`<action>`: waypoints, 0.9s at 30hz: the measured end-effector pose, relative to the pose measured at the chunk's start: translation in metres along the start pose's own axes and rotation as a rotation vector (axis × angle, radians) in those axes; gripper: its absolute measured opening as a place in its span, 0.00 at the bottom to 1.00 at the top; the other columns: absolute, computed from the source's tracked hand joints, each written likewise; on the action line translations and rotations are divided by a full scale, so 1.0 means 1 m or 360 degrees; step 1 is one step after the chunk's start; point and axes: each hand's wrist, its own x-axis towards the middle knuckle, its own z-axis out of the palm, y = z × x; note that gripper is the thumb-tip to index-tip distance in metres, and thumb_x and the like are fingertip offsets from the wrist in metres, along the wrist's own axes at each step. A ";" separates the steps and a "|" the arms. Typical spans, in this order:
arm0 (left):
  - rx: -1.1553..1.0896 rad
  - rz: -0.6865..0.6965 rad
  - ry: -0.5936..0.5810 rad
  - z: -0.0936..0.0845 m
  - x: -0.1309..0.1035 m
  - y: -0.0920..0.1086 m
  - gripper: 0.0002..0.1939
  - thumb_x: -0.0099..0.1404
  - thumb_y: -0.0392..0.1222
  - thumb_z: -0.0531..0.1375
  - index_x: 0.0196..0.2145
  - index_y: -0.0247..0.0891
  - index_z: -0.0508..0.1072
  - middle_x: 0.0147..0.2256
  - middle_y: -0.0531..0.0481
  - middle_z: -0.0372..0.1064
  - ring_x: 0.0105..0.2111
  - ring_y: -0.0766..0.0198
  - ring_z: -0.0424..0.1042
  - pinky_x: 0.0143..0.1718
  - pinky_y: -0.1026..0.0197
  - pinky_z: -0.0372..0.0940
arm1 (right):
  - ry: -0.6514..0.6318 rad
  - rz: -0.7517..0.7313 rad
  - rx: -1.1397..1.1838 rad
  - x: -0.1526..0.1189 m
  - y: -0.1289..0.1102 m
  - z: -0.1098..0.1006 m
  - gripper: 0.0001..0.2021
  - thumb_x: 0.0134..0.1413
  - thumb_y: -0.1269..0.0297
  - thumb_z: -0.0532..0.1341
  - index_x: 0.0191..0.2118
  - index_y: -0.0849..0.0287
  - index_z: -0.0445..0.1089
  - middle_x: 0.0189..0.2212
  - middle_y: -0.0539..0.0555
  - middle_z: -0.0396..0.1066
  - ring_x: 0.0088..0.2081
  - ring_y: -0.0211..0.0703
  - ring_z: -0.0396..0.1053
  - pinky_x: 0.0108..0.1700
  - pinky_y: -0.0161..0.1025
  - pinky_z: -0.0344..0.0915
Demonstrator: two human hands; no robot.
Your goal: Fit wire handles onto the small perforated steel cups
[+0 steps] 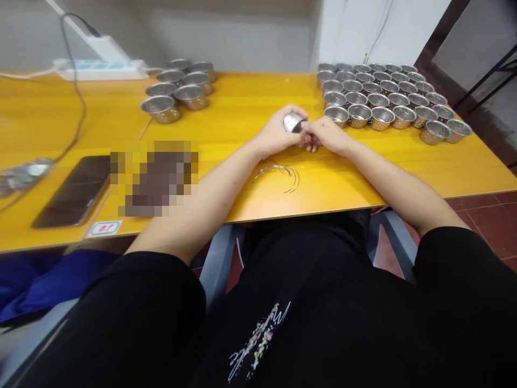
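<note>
A small perforated metal cup (292,123) is tilted on its side above the yellow table (258,97). My left hand (280,129) is wrapped round it from the left, with its fingers over the top and thumb below. My right hand (329,136) is closed at the cup's right edge, its fingertips touching the rim; whether it pinches anything else is too small to tell. Several thin curved metal wires (288,171) lie on the table just below my hands.
Rows of perforated metal cups (378,101) stand at the back right, and a smaller group (160,108) at the back left. A dark phone (75,191), a blurred-out object (161,180), a cable and a power strip (105,70) are on the left.
</note>
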 end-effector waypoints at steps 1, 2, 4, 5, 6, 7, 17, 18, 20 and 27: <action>0.0006 -0.0002 0.0001 0.000 0.000 0.000 0.41 0.49 0.44 0.93 0.51 0.45 0.74 0.34 0.58 0.77 0.30 0.59 0.84 0.40 0.55 0.83 | -0.0004 -0.0002 0.0002 0.000 0.000 0.000 0.32 0.96 0.57 0.68 0.29 0.60 0.83 0.31 0.57 0.88 0.26 0.36 0.76 0.29 0.30 0.74; 0.0012 -0.0005 0.0004 0.000 0.000 0.000 0.41 0.49 0.45 0.93 0.51 0.45 0.74 0.34 0.58 0.77 0.30 0.59 0.84 0.40 0.55 0.82 | -0.0012 -0.0004 0.0004 0.000 0.000 0.000 0.33 0.97 0.59 0.67 0.29 0.60 0.83 0.31 0.57 0.88 0.25 0.36 0.76 0.28 0.30 0.73; 0.0026 -0.0011 0.0015 -0.001 0.001 -0.001 0.41 0.50 0.45 0.93 0.52 0.45 0.74 0.34 0.57 0.77 0.30 0.59 0.84 0.39 0.55 0.82 | -0.0038 -0.0009 0.0009 0.000 0.000 -0.001 0.33 0.98 0.63 0.64 0.29 0.60 0.84 0.31 0.56 0.88 0.25 0.35 0.76 0.28 0.29 0.73; 0.0030 -0.0014 0.0020 -0.001 0.001 -0.002 0.41 0.49 0.45 0.93 0.52 0.45 0.74 0.34 0.57 0.77 0.30 0.59 0.84 0.39 0.55 0.81 | -0.0049 -0.0010 0.0011 0.000 0.000 -0.001 0.33 0.98 0.64 0.63 0.29 0.60 0.84 0.31 0.56 0.88 0.25 0.34 0.76 0.28 0.29 0.73; 0.0030 -0.0017 0.0021 -0.002 0.001 -0.003 0.41 0.49 0.45 0.93 0.52 0.45 0.75 0.34 0.57 0.77 0.30 0.59 0.84 0.39 0.55 0.81 | -0.0058 -0.0011 0.0012 -0.001 0.000 -0.001 0.33 0.98 0.64 0.63 0.29 0.60 0.84 0.31 0.55 0.88 0.25 0.34 0.76 0.28 0.28 0.73; 0.0027 -0.0019 0.0020 -0.002 0.002 -0.003 0.41 0.48 0.44 0.93 0.52 0.45 0.75 0.34 0.58 0.77 0.30 0.59 0.83 0.38 0.56 0.80 | -0.0065 -0.0011 0.0014 -0.001 -0.001 -0.001 0.33 0.98 0.65 0.62 0.29 0.60 0.85 0.31 0.55 0.88 0.25 0.34 0.76 0.29 0.28 0.73; -0.0012 0.0000 -0.0040 -0.005 0.002 -0.002 0.41 0.48 0.43 0.94 0.52 0.44 0.77 0.33 0.57 0.78 0.30 0.60 0.82 0.38 0.56 0.80 | -0.0062 0.0028 0.0020 -0.003 -0.004 -0.001 0.32 0.97 0.61 0.66 0.30 0.61 0.84 0.32 0.56 0.89 0.26 0.33 0.77 0.29 0.26 0.73; -0.0009 0.0005 -0.0045 -0.005 0.002 -0.002 0.42 0.49 0.44 0.94 0.52 0.44 0.76 0.33 0.57 0.78 0.31 0.60 0.83 0.38 0.56 0.80 | -0.0068 0.0022 0.0014 -0.003 -0.004 -0.002 0.32 0.96 0.59 0.67 0.30 0.62 0.84 0.31 0.56 0.89 0.26 0.33 0.77 0.29 0.26 0.73; 0.0009 0.0018 -0.0050 -0.006 0.002 -0.005 0.43 0.49 0.46 0.95 0.52 0.45 0.76 0.33 0.58 0.78 0.30 0.60 0.83 0.38 0.57 0.80 | -0.0091 0.0006 0.0006 -0.002 -0.002 -0.003 0.31 0.96 0.57 0.68 0.31 0.62 0.85 0.31 0.56 0.89 0.26 0.34 0.77 0.30 0.26 0.73; 0.0069 0.0048 -0.0066 -0.008 0.003 -0.007 0.43 0.51 0.51 0.94 0.54 0.45 0.75 0.33 0.57 0.78 0.31 0.58 0.83 0.37 0.55 0.80 | -0.0155 -0.0038 0.0010 0.003 0.006 -0.007 0.31 0.98 0.59 0.65 0.32 0.62 0.86 0.33 0.56 0.90 0.27 0.34 0.79 0.31 0.27 0.74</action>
